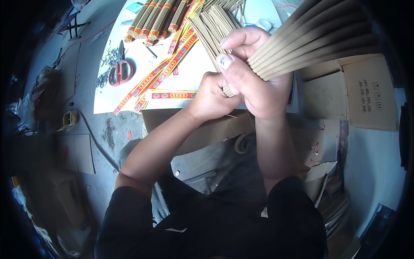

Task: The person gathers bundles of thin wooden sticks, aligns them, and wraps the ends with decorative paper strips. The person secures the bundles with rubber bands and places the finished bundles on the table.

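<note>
Sticks: a fan of long tan sticks [310,39] is at the centre, spreading toward 2 o'clock.
Right hand: the right hand [254,77] has its fingers clamped around the lower ends of the sticks.
Left hand: the left hand [213,97], at 8 o'clock of the right one, has its fingers curled closed against the stick ends.
Table: the white table [129,93] at 11 o'clock carries red scissors [120,71], red-yellow paper bands [161,75] and wrapped bundles [155,19].
Box: a cardboard box [371,93] is at 3 o'clock.

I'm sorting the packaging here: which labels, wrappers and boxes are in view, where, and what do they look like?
Label strips: long, red and yellow, lying loose on the white table.
Wrapped stick bundles: table's far edge, brown with red-yellow bands.
Cardboard boxes: right of the hands, flat, brown, with dark print.
</note>
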{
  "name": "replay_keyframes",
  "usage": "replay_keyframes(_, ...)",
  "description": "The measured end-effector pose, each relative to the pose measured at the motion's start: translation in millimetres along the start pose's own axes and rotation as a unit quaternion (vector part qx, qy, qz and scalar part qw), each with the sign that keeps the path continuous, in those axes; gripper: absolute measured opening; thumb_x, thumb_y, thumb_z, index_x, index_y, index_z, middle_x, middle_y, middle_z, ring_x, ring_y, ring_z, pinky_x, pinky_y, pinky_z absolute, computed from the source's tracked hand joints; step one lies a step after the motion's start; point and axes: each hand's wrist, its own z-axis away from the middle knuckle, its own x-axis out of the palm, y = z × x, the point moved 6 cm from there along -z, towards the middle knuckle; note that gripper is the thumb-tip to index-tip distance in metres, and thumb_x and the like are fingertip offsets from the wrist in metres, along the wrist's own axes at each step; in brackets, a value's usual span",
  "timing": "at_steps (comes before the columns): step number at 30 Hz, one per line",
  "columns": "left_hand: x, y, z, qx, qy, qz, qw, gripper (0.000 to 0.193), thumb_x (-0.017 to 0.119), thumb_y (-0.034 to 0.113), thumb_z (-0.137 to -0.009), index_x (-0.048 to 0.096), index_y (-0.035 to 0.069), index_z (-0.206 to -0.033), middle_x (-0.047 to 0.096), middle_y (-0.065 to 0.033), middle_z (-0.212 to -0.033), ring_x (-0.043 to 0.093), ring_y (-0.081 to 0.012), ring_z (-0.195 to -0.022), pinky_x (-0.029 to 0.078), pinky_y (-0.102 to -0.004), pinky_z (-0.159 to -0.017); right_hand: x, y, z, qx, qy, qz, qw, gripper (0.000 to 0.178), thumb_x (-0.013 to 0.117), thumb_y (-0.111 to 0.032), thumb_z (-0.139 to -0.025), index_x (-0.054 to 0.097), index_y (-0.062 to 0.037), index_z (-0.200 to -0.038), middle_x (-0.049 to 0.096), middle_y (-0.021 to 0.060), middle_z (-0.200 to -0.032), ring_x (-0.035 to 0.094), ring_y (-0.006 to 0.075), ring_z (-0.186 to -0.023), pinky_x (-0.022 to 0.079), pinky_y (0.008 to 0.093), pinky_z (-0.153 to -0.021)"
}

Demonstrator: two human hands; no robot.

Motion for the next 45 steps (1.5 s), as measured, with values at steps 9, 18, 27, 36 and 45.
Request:
replay_keyframes(9,-1.6,-50.9,10.8,-0.125,0.012,0.028,0.992,0.009,0.076,0.008,-0.084,0.073,0.004,-0.092,0.075,-0.0063,-0.078,0.071,-0.0102,-0.073,0.058,-0.0297,-0.070,-6.4,60.5,5.2,0.012,0.083,-0.035,0.996,0.012,0.063,0.011,-0.085,0.065,0.0041,-0.096,0.065,0.0040,-0.072,0.057,0.0039,-0.059,0.043,0.0207,-0.052)
replay_keyframes(18,9.2,7.5,-7.2,-0.231,-0.114,0.006,0.966,0.018,0.081,0.015,-0.087,0.076,0.001,-0.096,0.078,-0.0093,-0.087,0.072,-0.0104,-0.084,0.058,-0.0309,-0.077,-31.9,40.8,-2.8,0.078,0.115,-0.255,0.957,0.018,0.060,0.006,-0.089,0.061,0.0062,-0.107,0.055,0.0024,-0.061,0.048,0.0068,-0.046,0.044,0.0243,-0.046)
replay_keyframes(27,0.4,-29.1,6.1,-0.071,0.004,0.044,0.996,0.023,0.073,0.002,-0.085,0.068,0.004,-0.107,0.072,-0.0076,-0.097,0.071,-0.0149,-0.093,0.058,-0.0313,-0.079,-3.8,42.4,5.5,0.061,0.026,-0.047,0.997,0.024,0.063,0.008,-0.087,0.061,0.0082,-0.111,0.063,0.0035,-0.070,0.056,0.0034,-0.057,0.043,0.0197,-0.051)
replay_keyframes(36,-1.3,-8.2,-3.8,-0.012,0.028,0.019,0.999,0.021,0.071,0.004,-0.089,0.069,0.003,-0.110,0.072,-0.0092,-0.101,0.070,-0.0170,-0.095,0.056,-0.0319,-0.081,-4.4,54.0,9.3,0.039,0.009,-0.065,0.997,0.024,0.057,0.013,-0.087,0.060,0.0073,-0.110,0.065,0.0091,-0.083,0.060,0.0071,-0.063,0.047,0.0217,-0.056)
replay_keyframes(45,8.1,-1.7,8.0,-0.168,0.000,-0.072,0.983,0.012,0.074,0.008,-0.090,0.074,0.000,-0.098,0.075,-0.0079,-0.084,0.070,-0.0123,-0.078,0.056,-0.0314,-0.072,-25.9,27.7,2.9,0.076,0.085,-0.190,0.975,0.040,0.070,-0.002,-0.092,0.056,0.0062,-0.127,0.063,0.0046,-0.069,0.061,0.0109,-0.059,0.051,0.0258,-0.058)
